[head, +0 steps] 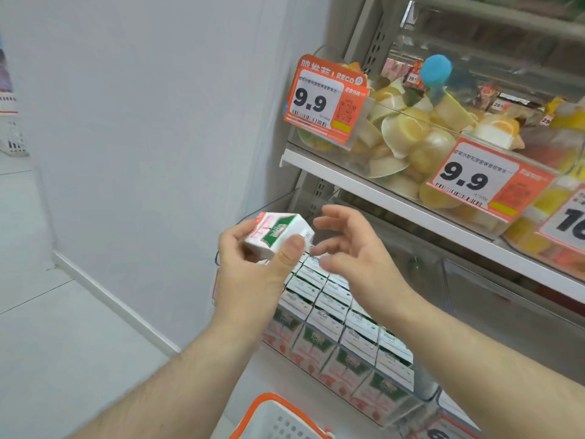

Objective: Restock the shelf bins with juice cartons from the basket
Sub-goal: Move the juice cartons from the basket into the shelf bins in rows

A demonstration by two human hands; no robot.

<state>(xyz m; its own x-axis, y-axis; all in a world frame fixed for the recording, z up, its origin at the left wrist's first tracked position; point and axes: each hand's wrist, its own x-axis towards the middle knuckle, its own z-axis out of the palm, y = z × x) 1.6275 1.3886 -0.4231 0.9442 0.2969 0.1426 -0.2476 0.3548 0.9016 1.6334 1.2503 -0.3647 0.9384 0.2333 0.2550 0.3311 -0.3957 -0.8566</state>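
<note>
Pinched in my left hand (253, 267), one juice carton (277, 236) hovers above the bin's packed rows (335, 315); my right hand (354, 248) hangs open beside it. Tilted as it is, it could jam between neighbours.

Two hands: left hand (253, 267), right hand (354, 248). One carton (278, 234) held. One basket (278, 419). Two 9.9 price tags (326, 101). Shelved cartons (342, 315): many, uncountable.

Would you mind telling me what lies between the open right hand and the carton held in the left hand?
Nothing: in the head view, only a narrow gap separates the right hand from the carton that the left hand grips.
</note>
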